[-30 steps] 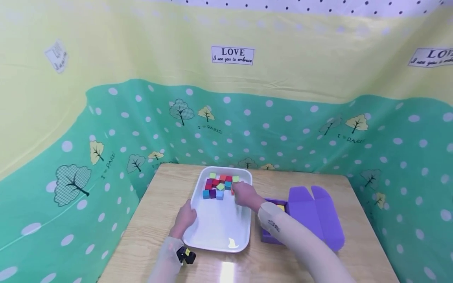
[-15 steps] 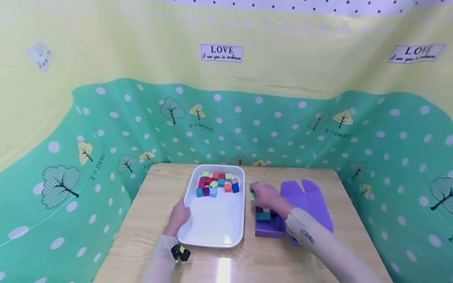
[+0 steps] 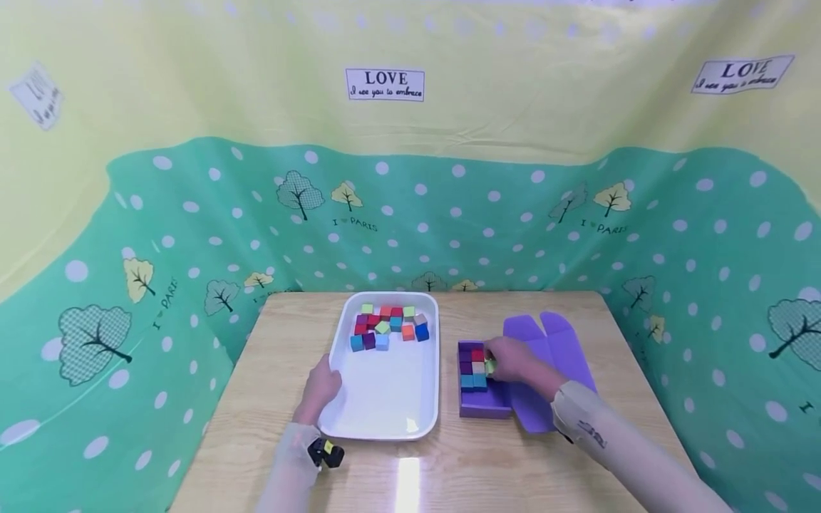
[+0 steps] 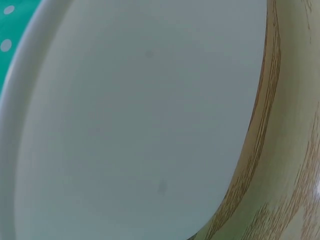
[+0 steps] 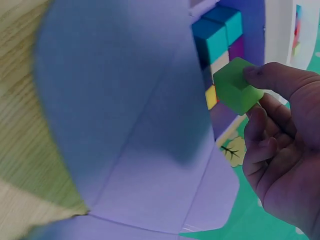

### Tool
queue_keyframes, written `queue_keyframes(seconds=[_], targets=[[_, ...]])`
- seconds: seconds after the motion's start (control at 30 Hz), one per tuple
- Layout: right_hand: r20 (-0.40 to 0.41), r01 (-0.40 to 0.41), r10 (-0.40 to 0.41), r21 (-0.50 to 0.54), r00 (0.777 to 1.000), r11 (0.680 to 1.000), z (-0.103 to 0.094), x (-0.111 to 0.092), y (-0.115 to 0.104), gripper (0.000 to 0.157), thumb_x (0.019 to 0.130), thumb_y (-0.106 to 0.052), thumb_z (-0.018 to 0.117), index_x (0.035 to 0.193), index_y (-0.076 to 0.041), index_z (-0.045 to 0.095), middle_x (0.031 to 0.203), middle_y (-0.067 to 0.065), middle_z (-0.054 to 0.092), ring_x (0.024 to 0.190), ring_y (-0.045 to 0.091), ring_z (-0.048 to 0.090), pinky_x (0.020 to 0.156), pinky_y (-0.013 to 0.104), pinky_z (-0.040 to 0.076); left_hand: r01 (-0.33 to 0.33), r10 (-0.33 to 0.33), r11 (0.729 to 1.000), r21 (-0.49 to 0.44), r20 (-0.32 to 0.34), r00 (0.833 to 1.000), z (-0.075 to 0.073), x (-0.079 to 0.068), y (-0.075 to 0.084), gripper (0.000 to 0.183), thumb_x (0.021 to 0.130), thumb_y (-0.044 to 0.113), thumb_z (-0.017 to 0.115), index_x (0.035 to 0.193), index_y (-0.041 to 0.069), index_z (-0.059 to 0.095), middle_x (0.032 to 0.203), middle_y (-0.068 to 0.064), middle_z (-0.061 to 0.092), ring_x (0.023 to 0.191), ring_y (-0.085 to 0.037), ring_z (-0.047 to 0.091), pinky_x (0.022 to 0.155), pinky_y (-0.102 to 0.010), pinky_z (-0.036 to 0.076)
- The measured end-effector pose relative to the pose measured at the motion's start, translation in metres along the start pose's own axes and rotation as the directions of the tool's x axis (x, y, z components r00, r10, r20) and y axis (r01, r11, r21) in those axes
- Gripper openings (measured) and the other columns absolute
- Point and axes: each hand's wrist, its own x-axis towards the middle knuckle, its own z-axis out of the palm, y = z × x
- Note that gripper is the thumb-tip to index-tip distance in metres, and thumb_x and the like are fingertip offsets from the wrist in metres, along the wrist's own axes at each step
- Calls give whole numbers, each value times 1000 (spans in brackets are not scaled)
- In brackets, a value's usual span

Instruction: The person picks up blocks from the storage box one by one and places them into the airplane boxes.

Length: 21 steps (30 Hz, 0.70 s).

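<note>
My right hand [image 3: 511, 358] pinches a light green cube [image 5: 236, 85] between thumb and fingers, over the open purple cardboard box [image 3: 485, 412]. Inside that box sit teal cubes [image 3: 473, 382], dark purple cubes [image 3: 465, 362], a red one [image 3: 477, 355] and a beige one [image 3: 478, 368]. In the right wrist view a bit of a yellow cube [image 5: 211, 97] shows beside the held cube. My left hand [image 3: 322, 385] grips the left rim of the white tray [image 3: 385, 399]; only the tray's pale surface and rim fill the left wrist view, with the hand outside it.
Several coloured cubes [image 3: 382, 328] lie grouped at the far end of the tray. The box's purple lid [image 3: 539, 406] is folded back to the right, its flaps pointing away. Beyond the wooden table [image 3: 288, 313] hangs a green and yellow curtain [image 3: 398, 192].
My right hand went from the tray to the purple box, carrying the light green cube, and is now lower over it. My left hand stays at the tray rim.
</note>
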Motion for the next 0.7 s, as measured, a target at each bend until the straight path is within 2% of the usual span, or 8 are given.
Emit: queue_keyframes(seconds=[0.23, 0.47, 0.7], targets=[[62, -27, 26, 8, 998, 1000, 10, -3, 6, 27, 58, -15, 77, 75, -12, 56, 62, -6, 47, 57, 13, 43, 50, 28, 37, 10, -10, 1000, 1, -2, 1000, -1, -1, 1, 43, 86, 9, 39, 128, 3, 35, 120, -23, 48, 107, -37, 48, 88, -49, 39], [90, -30, 29, 8, 996, 1000, 22, 0, 8, 26, 56, -13, 76, 74, -14, 56, 62, -7, 48, 57, 13, 43, 51, 28, 38, 45, -44, 999, -20, 11, 999, 0, 0, 0, 43, 87, 11, 38, 130, 6, 34, 122, -19, 47, 110, -35, 46, 91, -48, 37], [102, -68, 66, 13, 993, 998, 28, 6, 9, 25, 56, -10, 74, 75, -14, 57, 65, -6, 50, 58, 13, 44, 51, 28, 40, 30, -30, 999, -19, 14, 999, 2, 3, -2, 45, 87, 10, 38, 131, 4, 32, 123, -21, 46, 110, -36, 45, 90, -49, 37]])
